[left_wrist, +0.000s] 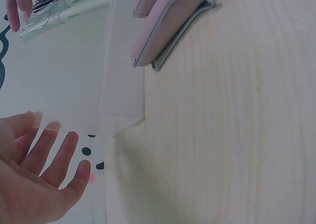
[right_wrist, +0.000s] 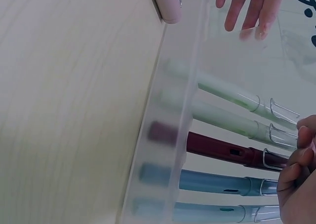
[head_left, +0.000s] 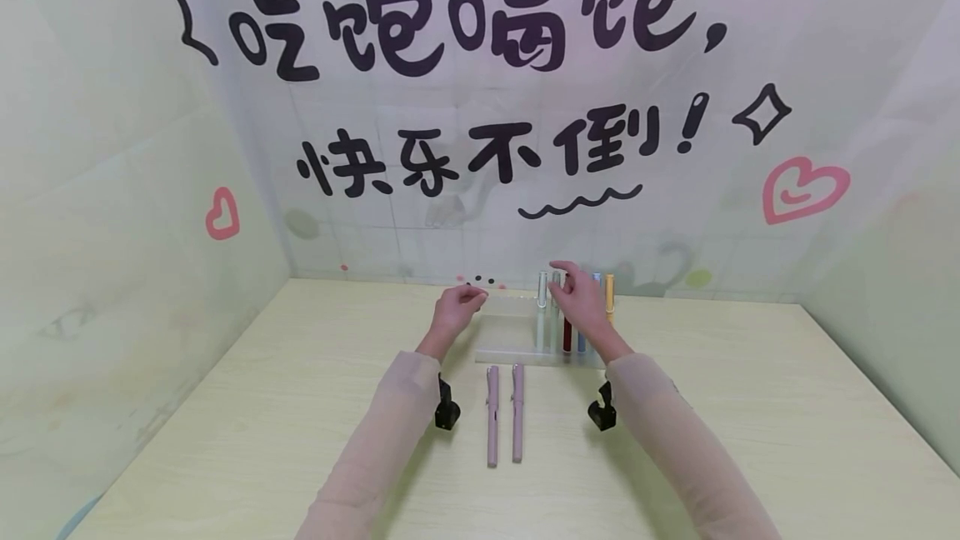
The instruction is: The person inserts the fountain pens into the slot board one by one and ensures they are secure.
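Observation:
My left hand (head_left: 458, 309) is at the upper left corner of a clear pen stand (head_left: 506, 325); its thumb and index finger pinch the panel's edge, with the other fingers spread behind it. Several capped pens stand in a row there: two pale green pens (right_wrist: 227, 93), a dark red pen (right_wrist: 217, 149), blue pens (right_wrist: 212, 183) and a yellow pen (head_left: 610, 294). My right hand (head_left: 581, 300) is over the pen caps, thumb and index finger apart, and hides the dark red pen's top. Its fingertips overlap that cap in the right wrist view.
Two pinkish-purple pens (head_left: 492, 417) lie side by side on the pale wooden table (head_left: 315, 423), in front of the stand and between the forearms. Behind the stand hangs a printed white backdrop (head_left: 420, 232), with side panels left and right.

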### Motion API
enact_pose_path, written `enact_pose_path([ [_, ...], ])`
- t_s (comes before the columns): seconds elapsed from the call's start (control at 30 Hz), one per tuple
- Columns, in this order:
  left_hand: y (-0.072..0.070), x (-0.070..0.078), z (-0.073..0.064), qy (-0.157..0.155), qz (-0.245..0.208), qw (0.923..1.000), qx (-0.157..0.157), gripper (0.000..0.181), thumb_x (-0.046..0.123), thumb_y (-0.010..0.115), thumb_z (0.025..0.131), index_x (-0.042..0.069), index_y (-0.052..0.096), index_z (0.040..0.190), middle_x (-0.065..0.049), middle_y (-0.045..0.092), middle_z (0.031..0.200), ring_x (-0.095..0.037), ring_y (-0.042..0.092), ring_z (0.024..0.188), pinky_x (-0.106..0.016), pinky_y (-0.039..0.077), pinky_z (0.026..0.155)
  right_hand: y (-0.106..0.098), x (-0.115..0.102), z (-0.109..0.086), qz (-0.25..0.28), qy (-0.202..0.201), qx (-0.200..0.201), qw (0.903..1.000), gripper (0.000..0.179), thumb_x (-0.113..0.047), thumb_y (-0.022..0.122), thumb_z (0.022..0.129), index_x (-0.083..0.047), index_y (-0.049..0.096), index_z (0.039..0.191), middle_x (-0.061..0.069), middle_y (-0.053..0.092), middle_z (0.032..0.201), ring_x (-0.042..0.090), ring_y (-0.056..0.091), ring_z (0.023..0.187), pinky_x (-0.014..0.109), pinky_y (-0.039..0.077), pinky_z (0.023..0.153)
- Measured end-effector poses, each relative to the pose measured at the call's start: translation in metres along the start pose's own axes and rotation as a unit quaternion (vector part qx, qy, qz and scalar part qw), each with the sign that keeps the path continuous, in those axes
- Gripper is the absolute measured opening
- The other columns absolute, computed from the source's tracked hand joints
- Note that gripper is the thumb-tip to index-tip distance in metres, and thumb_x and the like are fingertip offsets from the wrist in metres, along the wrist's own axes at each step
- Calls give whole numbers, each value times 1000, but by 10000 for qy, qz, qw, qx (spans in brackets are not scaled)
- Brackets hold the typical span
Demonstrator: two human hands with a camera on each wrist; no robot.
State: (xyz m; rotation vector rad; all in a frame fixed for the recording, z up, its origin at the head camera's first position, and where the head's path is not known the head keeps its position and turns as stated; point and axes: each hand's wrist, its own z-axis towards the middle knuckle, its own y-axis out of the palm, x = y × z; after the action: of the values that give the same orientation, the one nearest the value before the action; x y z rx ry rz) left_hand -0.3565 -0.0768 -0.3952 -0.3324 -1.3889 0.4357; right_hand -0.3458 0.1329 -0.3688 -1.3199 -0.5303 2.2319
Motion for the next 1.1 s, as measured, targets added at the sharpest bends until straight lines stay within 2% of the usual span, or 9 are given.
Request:
enact_pose_path([
  [0.13, 0, 0, 0, -3, -5, 10000, 4, 22, 20, 57, 87, 3, 63, 99, -9, 64, 94, -21, 60, 83, -32, 47, 72, -5, -1, -1, 48, -160, 139, 9998, 30, -10, 57, 84, -3, 56, 113, 1, 39, 52, 13, 34, 45, 26, 32, 42],
  [0.37, 1, 0, 0, -2, -50, 10000, -11, 22, 20, 57, 87, 3, 64, 99, -9, 64, 94, -21, 59, 83, -32, 47, 73, -7, -1, -11, 18, -348, -29, 9994, 21, -9, 58, 83, -2, 61, 103, 0, 39, 52, 14, 35, 46, 27, 32, 44],
  [0.8, 1, 0, 0, 28, -27, 10000, 38, 21, 20, 57, 87, 3, 64, 98, -9, 64, 93, -21, 59, 83, -33, 47, 73, 3, 6, -36, 20, -90, -658, 9978, 12, -15, 59, 84, -6, 65, 90, 0, 45, 51, 13, 40, 43, 24, 31, 39],
  [0.97, 1, 0, 0, 12, -33, 10000, 10, 22, 20, 57, 87, 3, 64, 98, -9, 63, 93, -21, 59, 83, -33, 47, 73, 8, 9, -46, 49, 31, -1115, 9938, 12, -17, 60, 84, -7, 64, 90, -2, 49, 53, 13, 43, 44, 24, 34, 39],
  [1.1, 0, 0, -1, 8, -49, 10000, -15, 22, 20, 56, 87, 2, 63, 99, -9, 63, 94, -21, 59, 84, -33, 47, 73, 11, 9, -53, 73, -35, -1477, 9890, 12, -17, 61, 84, -7, 64, 88, -2, 51, 54, 12, 44, 46, 23, 36, 41],
])
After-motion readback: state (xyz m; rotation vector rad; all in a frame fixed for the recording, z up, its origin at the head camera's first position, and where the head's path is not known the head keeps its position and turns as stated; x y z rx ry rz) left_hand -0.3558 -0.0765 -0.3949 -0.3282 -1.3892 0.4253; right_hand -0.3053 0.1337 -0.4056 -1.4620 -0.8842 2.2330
